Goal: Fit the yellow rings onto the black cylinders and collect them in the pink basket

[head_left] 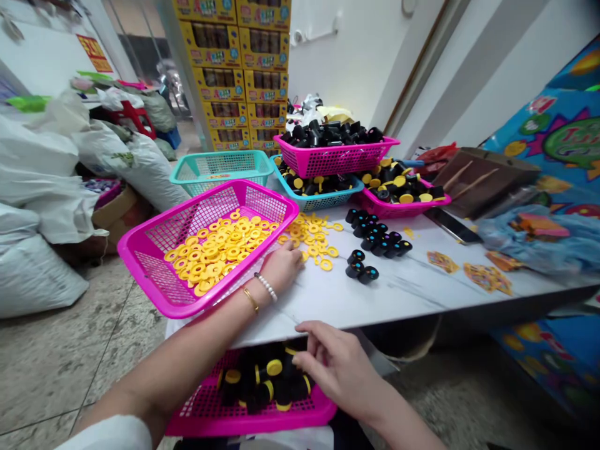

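On the white table, my left hand (287, 265) reaches to the near edge of a pile of yellow plastic rings (314, 232). Its fingers are bent down onto the rings, and whatever they grip is hidden. My right hand (340, 365) hovers over the front right of a low pink basket (253, 426), thumb apart from the curled fingers, with nothing visible between them. Inside that basket lie black cylinders with yellow caps (274, 367). Beside my left forearm, a tilted pink basket (145, 275) holds many more yellow rings (220, 250).
Black cylinders with coloured dots (375, 234) stand on the table (403, 287). Behind them are a teal basket (323, 201) and pink baskets (347, 161) of black parts. A phone (452, 225) and wrappers (487, 278) lie right. Yellow boxes (220, 78) are stacked behind; white sacks (37, 269) stand left.
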A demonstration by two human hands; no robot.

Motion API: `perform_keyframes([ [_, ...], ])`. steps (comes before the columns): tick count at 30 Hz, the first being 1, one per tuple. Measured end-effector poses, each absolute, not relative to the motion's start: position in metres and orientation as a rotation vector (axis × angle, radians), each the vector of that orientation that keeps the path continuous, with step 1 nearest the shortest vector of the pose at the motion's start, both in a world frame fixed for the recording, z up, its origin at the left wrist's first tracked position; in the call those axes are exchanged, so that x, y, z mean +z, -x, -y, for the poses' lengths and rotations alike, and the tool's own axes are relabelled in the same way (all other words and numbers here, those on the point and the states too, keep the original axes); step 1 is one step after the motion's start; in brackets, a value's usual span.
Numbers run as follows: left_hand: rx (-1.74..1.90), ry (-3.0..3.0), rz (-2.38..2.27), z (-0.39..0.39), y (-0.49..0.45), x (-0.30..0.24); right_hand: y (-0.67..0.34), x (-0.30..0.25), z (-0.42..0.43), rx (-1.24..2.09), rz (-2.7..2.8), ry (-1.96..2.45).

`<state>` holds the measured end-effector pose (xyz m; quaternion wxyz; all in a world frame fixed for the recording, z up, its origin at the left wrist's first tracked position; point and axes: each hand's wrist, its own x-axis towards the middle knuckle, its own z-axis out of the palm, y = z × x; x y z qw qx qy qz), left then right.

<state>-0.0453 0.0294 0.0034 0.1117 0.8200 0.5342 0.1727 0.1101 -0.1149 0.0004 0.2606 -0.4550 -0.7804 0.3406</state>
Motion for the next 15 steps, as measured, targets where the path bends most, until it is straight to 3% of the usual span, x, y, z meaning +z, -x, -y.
perform_keyframes([
  [5, 0.548, -2.477, -1.638, -0.005, 0.048, 0.005, -0.144, 0.001, 0.108, 0.866, 1.77, 1.305],
  [9, 0.908, -2.323, -1.486, 0.029, 0.038, 0.028, -0.153, -0.003, 0.097, 1.21, 1.26, 1.33],
  [12, 0.839, -2.093, -1.198, 0.042, 0.019, 0.039, -0.151, -0.002, 0.084, 1.421, 1.042, 1.11],
  [15, 0.728, -1.951, -1.149, 0.034, 0.0, 0.035, -0.154, -0.003, 0.078, 1.381, 0.939, 1.04],
])
